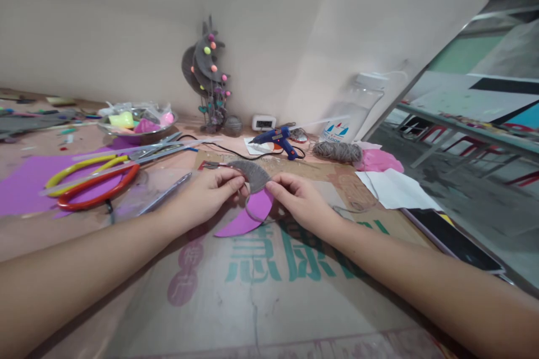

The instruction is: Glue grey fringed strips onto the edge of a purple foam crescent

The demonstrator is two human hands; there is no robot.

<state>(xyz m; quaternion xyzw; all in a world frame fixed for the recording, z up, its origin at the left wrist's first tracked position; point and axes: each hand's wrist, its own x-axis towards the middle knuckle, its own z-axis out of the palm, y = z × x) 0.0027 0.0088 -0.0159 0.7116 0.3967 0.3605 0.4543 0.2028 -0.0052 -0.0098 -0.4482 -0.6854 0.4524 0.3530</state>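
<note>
A purple crescent cutout [246,217], perhaps of foam or felt, is held above the cardboard. Its upper part is wrapped in grey yarn [252,175]. My left hand [210,190] pinches the wrapped end between thumb and fingers. At the boundary between the wrapped and bare parts, my right hand [301,200] is closed on the crescent's edge, with the yarn at its fingertips. A loose loop of yarn hangs across the bare purple part, and a strand trails off to the right. The lower tip of the crescent points left.
Printed cardboard [202,303] lies beneath my hands. Scissors with red and yellow handles [99,193] rest on a purple sheet [21,185] at left. Beyond are a bowl [138,133], a blue glue gun [278,139], a yarn skein [337,151], a bottle [353,106] and a phone [455,241].
</note>
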